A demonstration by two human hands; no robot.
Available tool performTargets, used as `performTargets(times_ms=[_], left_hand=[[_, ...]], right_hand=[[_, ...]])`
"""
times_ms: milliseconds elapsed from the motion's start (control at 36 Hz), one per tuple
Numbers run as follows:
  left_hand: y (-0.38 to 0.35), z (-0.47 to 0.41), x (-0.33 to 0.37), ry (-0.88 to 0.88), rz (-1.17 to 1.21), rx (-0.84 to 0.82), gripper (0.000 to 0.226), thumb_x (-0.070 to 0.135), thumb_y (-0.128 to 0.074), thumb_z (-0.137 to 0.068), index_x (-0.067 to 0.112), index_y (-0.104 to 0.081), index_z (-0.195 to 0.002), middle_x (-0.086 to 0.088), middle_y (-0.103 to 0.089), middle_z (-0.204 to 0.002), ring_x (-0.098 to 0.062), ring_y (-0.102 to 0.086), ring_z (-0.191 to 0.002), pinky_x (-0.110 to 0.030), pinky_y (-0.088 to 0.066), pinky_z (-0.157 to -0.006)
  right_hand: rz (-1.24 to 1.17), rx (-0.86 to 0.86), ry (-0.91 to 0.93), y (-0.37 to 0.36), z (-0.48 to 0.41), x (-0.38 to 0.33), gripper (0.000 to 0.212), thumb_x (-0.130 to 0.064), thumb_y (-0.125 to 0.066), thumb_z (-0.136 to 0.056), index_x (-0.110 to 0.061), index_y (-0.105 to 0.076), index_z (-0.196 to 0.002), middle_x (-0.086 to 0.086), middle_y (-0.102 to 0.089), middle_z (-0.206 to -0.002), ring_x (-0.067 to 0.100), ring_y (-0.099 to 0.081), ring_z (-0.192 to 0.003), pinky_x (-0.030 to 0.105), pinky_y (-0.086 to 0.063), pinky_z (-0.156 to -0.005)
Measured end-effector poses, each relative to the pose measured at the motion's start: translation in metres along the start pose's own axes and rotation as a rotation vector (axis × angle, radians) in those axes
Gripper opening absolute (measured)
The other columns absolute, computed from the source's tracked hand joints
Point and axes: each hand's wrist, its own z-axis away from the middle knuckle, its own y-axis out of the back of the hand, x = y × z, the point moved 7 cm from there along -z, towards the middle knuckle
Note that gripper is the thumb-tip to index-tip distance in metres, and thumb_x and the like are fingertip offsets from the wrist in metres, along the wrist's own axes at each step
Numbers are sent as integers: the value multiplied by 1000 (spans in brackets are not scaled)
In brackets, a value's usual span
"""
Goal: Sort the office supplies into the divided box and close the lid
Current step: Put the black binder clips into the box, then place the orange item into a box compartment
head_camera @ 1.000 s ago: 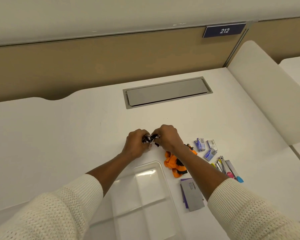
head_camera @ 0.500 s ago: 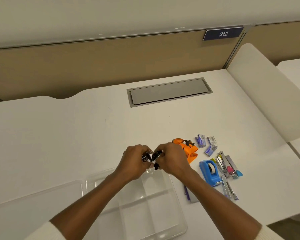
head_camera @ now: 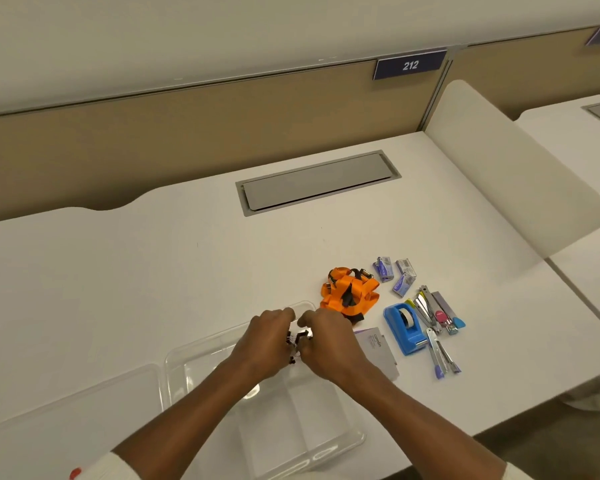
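Observation:
My left hand [head_camera: 264, 341] and my right hand [head_camera: 329, 344] are cupped together over the far compartment of the clear divided box [head_camera: 343, 441], both holding a bunch of black binder clips [head_camera: 297, 342] between them. The box's clear lid [head_camera: 66, 424] lies flat to its left. To the right on the desk lie an orange lanyard bundle [head_camera: 349, 294], a blue tape dispenser [head_camera: 404, 323], small staple boxes [head_camera: 394, 273], several staplers and a staple remover [head_camera: 437, 317], and a grey card packet [head_camera: 378, 351].
A grey cable hatch [head_camera: 317, 181] is set into the white desk [head_camera: 153, 271] at the back. A white divider panel [head_camera: 513, 174] rises on the right. A beige partition with a "212" sign [head_camera: 409, 65] stands behind.
Both hands carried the binder clips toward me, from the bare desk to above the box's far compartment. The view shifted, bringing the lid and tape dispenser into sight.

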Motion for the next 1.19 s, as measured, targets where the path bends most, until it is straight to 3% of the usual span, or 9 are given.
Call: performTargets(times_ms=[83, 194, 389, 528, 639, 778, 1028, 1083, 1194], left_hand=[[3, 0, -1, -8, -48, 23, 38, 11, -65, -88, 16, -59, -125, -3, -69, -123, -28, -63, -112, -42, -53, -91], [19, -4, 4, 13, -56, 103, 26, 26, -65, -89, 25, -63, -115, 6, -70, -113, -24, -65, -101, -39, -55, -81], [47, -33, 46, -122, -36, 230, 24, 38, -69, -94, 24, -66, -114, 7, -71, -110, -19, -66, -100, -37, -56, -81], [45, -74, 73, -238, -82, 171, 31, 27, -74, -90, 17, -64, -117, -3, -62, -115, -23, -57, -110, -42, -56, -84], [32, -106, 82, -304, -242, 69, 52, 27, -78, -82, 14, -55, -127, -8, -55, -125, -27, -50, -119, -37, -52, -78], [12, -130, 78, -362, -389, -52, 69, 30, -78, -84, 11, -45, -142, -14, -50, -136, -31, -46, -128, -41, -53, -85], [-21, -155, 57, -320, -246, -225, 110, 27, -94, -68, 21, -30, -156, -14, -42, -139, -34, -60, -111, -43, -55, -91], [-21, -158, 59, -313, -201, -189, 99, 28, -92, -70, 22, -36, -151, -14, -41, -135, -35, -62, -102, -44, -58, -87], [-16, -159, 64, -293, -122, -165, 51, 22, -77, -84, 16, -55, -130, -13, -49, -118, -35, -61, -95, -36, -47, -77]], right_hand=[[-17, 29, -3, 8, 3, 2, 36, -15, -67, -95, -17, -68, -130, 3, -69, -127, 19, -65, -111, 28, -48, -97], [-68, 169, -37, 30, -1, 21, 31, -18, -70, -90, -22, -70, -121, 0, -71, -120, 15, -65, -103, 33, -55, -91], [26, 256, -168, 66, -19, 71, 63, -24, -76, -81, -18, -49, -138, 13, -52, -129, 30, -53, -118, 37, -53, -83], [87, 164, -234, 66, -35, 97, 89, -36, -84, -72, -17, -38, -146, 18, -44, -139, 36, -44, -130, 43, -52, -90], [103, 65, -241, 54, -46, 108, 109, -43, -90, -66, -17, -29, -153, 21, -36, -150, 39, -35, -141, 49, -47, -102], [198, 20, -205, 39, -57, 116, 120, -48, -90, -63, -14, -22, -156, 21, -36, -151, 39, -36, -141, 48, -49, -102], [240, 59, -189, 22, -70, 128, 116, -54, -88, -63, -15, -27, -153, 20, -38, -149, 41, -40, -137, 49, -53, -96], [141, 115, -178, 24, -73, 126, 100, -57, -83, -71, -17, -36, -149, 19, -43, -143, 37, -50, -127, 46, -54, -91], [-28, 153, -153, 25, -80, 123, 66, -50, -74, -85, -15, -52, -136, 13, -58, -119, 25, -60, -98, 34, -50, -79]])
